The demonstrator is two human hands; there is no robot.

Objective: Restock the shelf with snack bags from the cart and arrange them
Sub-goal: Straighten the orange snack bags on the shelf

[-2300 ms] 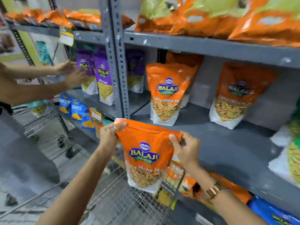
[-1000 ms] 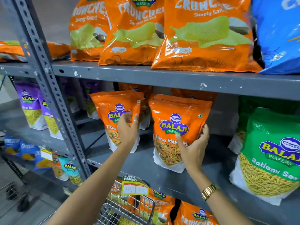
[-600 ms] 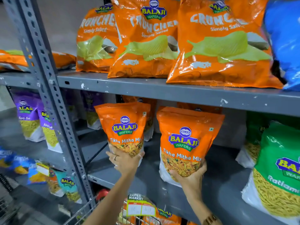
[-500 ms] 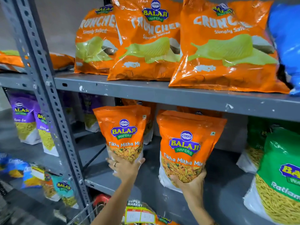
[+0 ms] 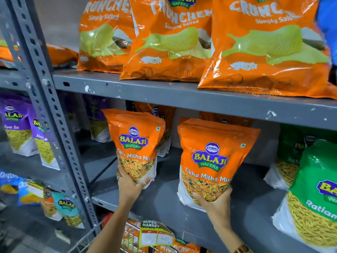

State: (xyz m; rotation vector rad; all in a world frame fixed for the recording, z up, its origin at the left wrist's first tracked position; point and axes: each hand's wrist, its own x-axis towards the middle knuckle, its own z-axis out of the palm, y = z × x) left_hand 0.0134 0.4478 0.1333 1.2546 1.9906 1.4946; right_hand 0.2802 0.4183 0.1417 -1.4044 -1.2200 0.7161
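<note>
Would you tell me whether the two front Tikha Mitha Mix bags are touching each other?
Apart: the head view shows bare grey shelf between the left bag and right bag.

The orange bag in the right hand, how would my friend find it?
Look at the grey middle shelf. Two orange Tikha Mitha Mix bags stand at its front; it's the right-hand bag, beside the green bags, with the right hand under it.

Blue bag cut off right; purple bags blurred.
</note>
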